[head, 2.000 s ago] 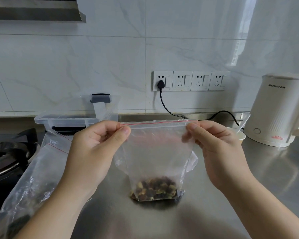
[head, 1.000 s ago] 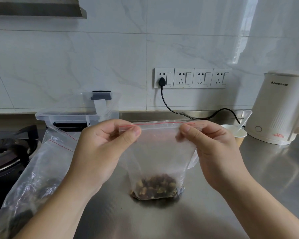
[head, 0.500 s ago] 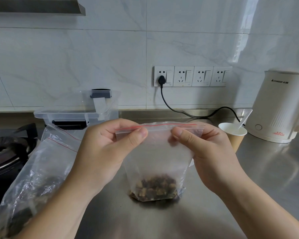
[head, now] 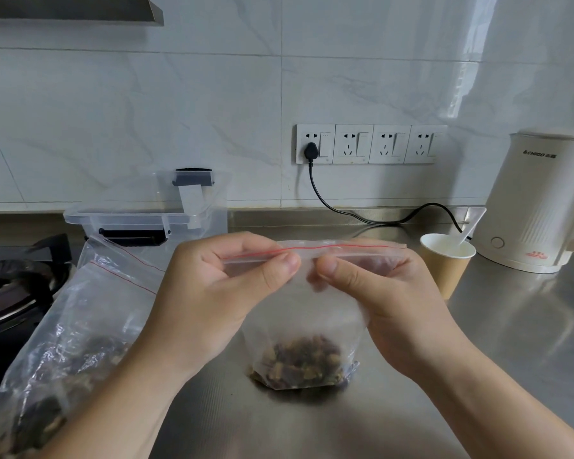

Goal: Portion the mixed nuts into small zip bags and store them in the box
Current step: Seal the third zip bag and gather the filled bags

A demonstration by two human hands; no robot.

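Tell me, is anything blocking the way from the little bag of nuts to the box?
Nothing solid shows between them. The little bag stands on the counter, pinched at its top by both hands, and the box sits behind to the left. Only the big bag leans near the box's front. Whether the lid is closed is unclear.

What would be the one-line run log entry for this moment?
step: sealing | left hand: pinches zip strip | right hand: pinches zip strip | small zip bag: upright on counter, nuts at bottom | box: behind
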